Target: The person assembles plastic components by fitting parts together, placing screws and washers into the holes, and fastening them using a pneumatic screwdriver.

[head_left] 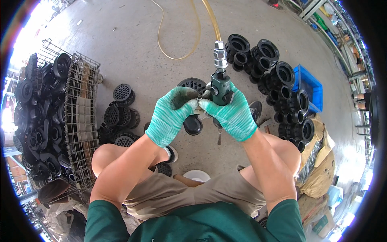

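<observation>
My right hand [231,111], in a green and white knit glove, is wrapped round a dark green air tool [220,89]. A silver hose fitting [220,54] tops the tool, and a thin metal shaft [219,137] shows below the hand. My left hand [171,117], gloved alike with dark smudges, is closed, its thumb and fingertips meeting my right fingertips. Something small and thin shows between them, too small to name. A round black grate [192,83] shows just beyond my hands, and a smooth rounded black piece [193,125] below them; whether either is held is hidden.
A wire cage [82,109] full of black plastic parts [42,117] stands at left. Black round grates [122,92] lie in stacks beside it. Black pipe fittings [283,74] line the right, near a blue crate [312,88]. A yellowish hose [212,18] runs across the floor.
</observation>
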`<state>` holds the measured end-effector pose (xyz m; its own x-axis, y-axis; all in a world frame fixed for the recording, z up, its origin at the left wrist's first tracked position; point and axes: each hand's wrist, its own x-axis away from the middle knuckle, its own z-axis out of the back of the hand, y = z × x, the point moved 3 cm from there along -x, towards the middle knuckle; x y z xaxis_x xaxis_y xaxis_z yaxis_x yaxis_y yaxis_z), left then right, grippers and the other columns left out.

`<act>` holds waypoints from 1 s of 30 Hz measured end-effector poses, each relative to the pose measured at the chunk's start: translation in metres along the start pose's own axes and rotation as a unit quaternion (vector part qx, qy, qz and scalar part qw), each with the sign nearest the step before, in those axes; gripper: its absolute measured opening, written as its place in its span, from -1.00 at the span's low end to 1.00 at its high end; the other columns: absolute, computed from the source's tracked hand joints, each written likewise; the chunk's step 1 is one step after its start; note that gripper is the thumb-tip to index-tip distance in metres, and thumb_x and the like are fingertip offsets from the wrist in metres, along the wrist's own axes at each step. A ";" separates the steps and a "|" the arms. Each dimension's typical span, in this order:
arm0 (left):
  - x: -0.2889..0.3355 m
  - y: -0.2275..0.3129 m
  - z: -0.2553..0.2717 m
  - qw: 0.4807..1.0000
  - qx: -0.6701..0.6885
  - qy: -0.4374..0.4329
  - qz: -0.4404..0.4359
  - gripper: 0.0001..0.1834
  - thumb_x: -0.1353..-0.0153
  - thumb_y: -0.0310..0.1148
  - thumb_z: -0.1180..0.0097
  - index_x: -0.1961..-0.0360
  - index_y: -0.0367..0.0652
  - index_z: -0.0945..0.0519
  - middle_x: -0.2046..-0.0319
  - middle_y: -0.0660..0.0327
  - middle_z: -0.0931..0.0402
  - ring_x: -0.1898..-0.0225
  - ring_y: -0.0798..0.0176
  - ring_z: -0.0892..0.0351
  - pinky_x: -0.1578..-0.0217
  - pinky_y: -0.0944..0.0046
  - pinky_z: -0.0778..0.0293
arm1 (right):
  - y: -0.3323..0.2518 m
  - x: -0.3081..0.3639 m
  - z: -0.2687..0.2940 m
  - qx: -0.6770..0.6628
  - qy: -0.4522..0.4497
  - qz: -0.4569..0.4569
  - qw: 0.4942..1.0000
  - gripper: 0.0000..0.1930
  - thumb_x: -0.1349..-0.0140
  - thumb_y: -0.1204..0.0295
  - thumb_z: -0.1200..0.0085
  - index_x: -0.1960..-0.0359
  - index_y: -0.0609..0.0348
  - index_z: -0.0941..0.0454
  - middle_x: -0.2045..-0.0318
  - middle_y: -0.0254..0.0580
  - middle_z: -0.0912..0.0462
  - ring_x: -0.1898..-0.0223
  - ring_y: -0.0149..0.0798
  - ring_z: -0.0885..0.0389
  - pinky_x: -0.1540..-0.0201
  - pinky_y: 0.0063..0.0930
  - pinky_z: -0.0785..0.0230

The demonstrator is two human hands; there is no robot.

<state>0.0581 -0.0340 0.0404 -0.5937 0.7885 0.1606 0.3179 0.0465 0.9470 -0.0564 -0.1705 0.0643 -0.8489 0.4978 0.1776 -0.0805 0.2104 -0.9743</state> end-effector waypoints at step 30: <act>0.003 -0.014 0.013 0.978 0.138 -0.012 0.154 -0.63 -0.37 -0.29 -0.23 -0.04 -0.38 -0.57 0.24 0.13 -0.62 0.27 0.23 -0.65 0.17 0.14 -0.65 | -0.057 -0.030 0.040 -0.357 0.184 0.182 0.897 -0.71 -0.21 0.56 -0.14 0.06 0.03 -0.39 0.33 -0.16 -0.62 0.46 -0.21 -0.62 0.41 -0.20 -0.55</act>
<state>0.0612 -0.0241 0.0238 -0.4221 0.8048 0.4173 0.6684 -0.0348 0.7430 -0.0472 -0.2312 0.1092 -0.5094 0.8601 0.0270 0.6351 0.3969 -0.6627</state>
